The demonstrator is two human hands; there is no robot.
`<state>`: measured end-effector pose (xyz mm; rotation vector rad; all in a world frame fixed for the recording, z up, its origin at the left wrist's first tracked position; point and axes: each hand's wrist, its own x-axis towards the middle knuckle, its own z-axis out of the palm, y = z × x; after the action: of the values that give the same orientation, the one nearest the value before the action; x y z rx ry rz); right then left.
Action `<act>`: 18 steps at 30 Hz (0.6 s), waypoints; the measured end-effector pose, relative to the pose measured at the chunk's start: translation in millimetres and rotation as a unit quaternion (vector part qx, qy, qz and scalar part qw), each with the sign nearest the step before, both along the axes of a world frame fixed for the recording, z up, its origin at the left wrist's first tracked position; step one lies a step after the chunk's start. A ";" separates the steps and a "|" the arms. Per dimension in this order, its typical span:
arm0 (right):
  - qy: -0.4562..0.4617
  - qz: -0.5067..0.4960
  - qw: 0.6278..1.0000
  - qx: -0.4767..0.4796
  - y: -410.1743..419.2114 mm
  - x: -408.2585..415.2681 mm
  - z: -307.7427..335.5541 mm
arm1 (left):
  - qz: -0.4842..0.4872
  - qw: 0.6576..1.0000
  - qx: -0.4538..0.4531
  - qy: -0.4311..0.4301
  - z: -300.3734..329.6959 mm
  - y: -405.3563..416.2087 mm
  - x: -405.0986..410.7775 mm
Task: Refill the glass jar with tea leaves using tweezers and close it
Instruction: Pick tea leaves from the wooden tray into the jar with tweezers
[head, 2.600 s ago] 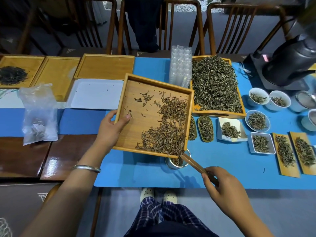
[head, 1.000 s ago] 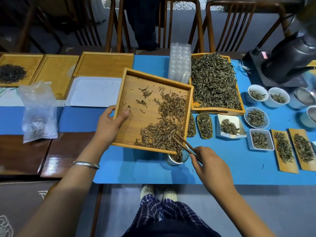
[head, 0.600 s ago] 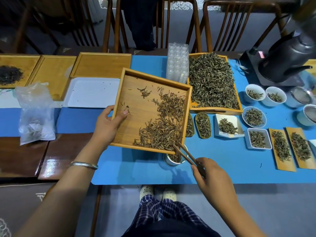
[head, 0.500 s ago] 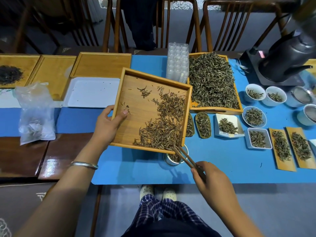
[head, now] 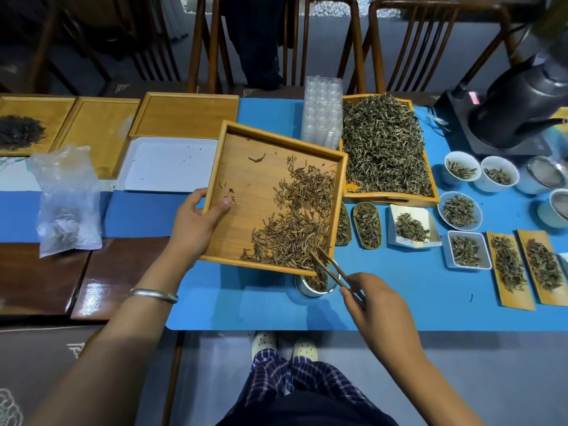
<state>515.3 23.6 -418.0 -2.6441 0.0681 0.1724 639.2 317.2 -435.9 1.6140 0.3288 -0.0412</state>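
Observation:
My left hand (head: 196,222) grips the left edge of a square wooden tray (head: 246,192) and holds it tilted above the blue mat. Brown tea leaves (head: 295,222) are heaped toward the tray's lower right corner. Under that corner stands the open glass jar (head: 307,287), partly hidden by the tray, with leaves inside. My right hand (head: 372,299) holds wooden tweezers (head: 333,272) whose tips rest among the leaves at the tray's corner, just over the jar's mouth. No lid is visible.
A larger tray of green tea (head: 384,146) and a stack of clear plastic cups (head: 322,112) stand behind. Small dishes and boards of tea (head: 461,210) line the right side, with a black kettle (head: 522,106) beyond. A white tray (head: 166,164) and a plastic bag (head: 66,204) lie left.
The tweezers drew back toward the jar, then pushed into the leaves at the tray's corner again. More leaves have gathered at the lower right corner. My left hand keeps the tray tilted.

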 end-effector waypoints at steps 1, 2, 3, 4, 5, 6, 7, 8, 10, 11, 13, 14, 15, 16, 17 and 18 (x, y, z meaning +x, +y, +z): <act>0.003 0.002 1.000 -0.005 1.2 1.1 -1.2 | 0.000 1.000 -0.001 0.001 -0.1 -0.1 0.0; 0.005 0.004 1.000 -0.008 1.9 1.2 -2.3 | 0.000 1.000 -0.001 0.001 0.0 -0.1 -0.1; 0.008 0.004 1.000 -0.009 2.1 0.1 -3.2 | -0.002 1.000 -0.001 0.002 0.2 -0.1 -0.3; 0.010 0.002 1.000 -0.007 1.7 -1.7 -4.0 | -0.004 1.000 -0.001 0.003 0.6 -0.2 -0.4; 0.013 -0.001 1.000 -0.004 0.8 -4.3 -4.4 | -0.005 1.000 0.000 0.003 1.1 -0.3 -0.5; 0.015 -0.004 1.000 -0.001 -0.5 -7.0 -4.7 | -0.007 1.000 0.001 0.003 1.7 -0.8 -0.4; 0.015 -0.007 1.000 0.001 -2.1 -9.9 -4.8 | -0.008 1.000 0.002 0.003 2.3 -0.9 -0.3; 0.015 -0.009 1.000 0.001 -3.8 -12.6 -4.8 | -0.008 1.000 0.003 0.003 2.7 -1.1 -0.1; 0.018 -0.010 1.000 -0.004 -7.2 -17.5 -4.6 | -0.007 1.000 0.003 0.004 2.7 -1.2 0.3; 0.021 -0.010 1.000 -0.006 -8.5 -19.5 -4.5 | -0.006 1.000 0.002 0.005 2.4 -1.1 0.6; 0.027 -0.010 1.000 -0.009 -11.0 -22.3 -4.3 | -0.006 1.000 0.003 0.007 1.9 -1.0 1.0; 0.029 -0.011 0.999 -0.008 -11.8 -22.9 -4.1 | -0.006 1.000 0.004 0.008 1.6 -0.9 1.2; 0.031 -0.011 0.999 -0.008 -12.5 -23.1 -3.7 | -0.005 1.000 0.004 0.008 1.5 -0.7 1.3; 0.031 -0.010 0.999 -0.008 -12.8 -22.8 -3.1 | -0.004 1.000 0.004 0.009 1.4 -0.6 1.5; 0.026 -0.009 1.000 -0.008 -13.0 -22.1 -2.3 | -0.003 1.000 0.005 0.009 1.4 -0.6 1.6; 0.020 -0.009 1.000 -0.008 -12.8 -20.5 -1.3 | -0.003 1.000 0.005 0.010 1.5 -0.7 1.6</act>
<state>494.8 10.8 -419.3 -2.6545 0.1066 0.2197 640.8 316.5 -434.4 1.6252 0.3401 -0.0609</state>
